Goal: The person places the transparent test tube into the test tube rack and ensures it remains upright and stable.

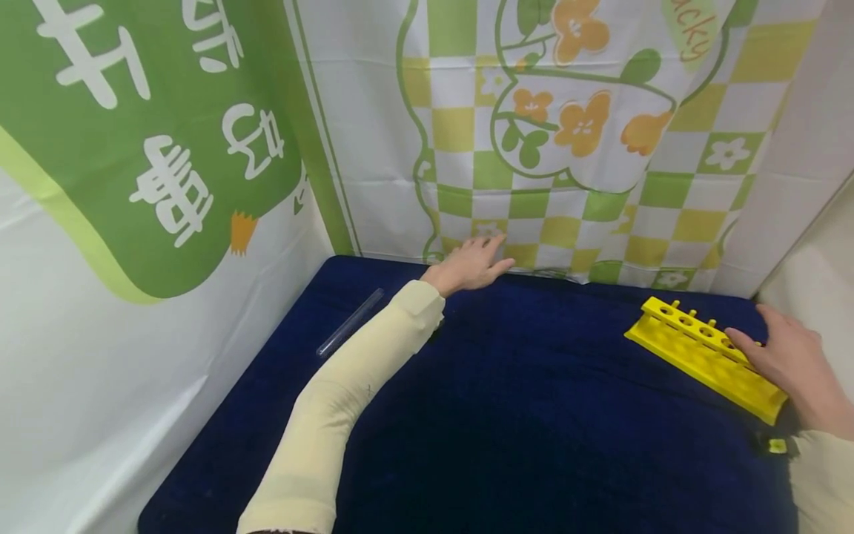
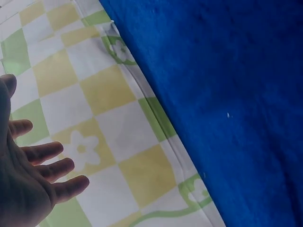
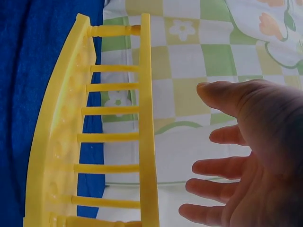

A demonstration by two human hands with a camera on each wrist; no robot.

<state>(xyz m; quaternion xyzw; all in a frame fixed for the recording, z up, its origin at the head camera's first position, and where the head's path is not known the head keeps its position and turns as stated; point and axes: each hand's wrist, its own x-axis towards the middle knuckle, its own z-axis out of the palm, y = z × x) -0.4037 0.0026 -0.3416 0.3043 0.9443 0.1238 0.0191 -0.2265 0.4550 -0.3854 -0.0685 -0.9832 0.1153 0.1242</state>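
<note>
A yellow plastic test tube rack [image 1: 697, 368] stands on the right side of the dark blue cloth, with round holes along its upper bar and short pegs. My right hand [image 1: 797, 360] hovers over its near right end and overlaps it in the head view. From the right wrist, the fingers [image 3: 220, 168] show relaxed, with a gap between them and the rack. My left hand [image 1: 469, 265] reaches to the cloth's back edge, fingers spread and holding nothing; the left wrist view shows its palm [image 2: 21, 189] turned toward the curtain. Left of that forearm lies a clear test tube [image 1: 350, 322].
A checkered, flower-printed curtain [image 1: 460, 133] hangs right behind the blue cloth [image 1: 534, 415]. To the left hangs a white and green printed sheet [image 1: 220, 348]. A small black device with a yellow-green patch [image 1: 777, 446] sits at the right sleeve cuff.
</note>
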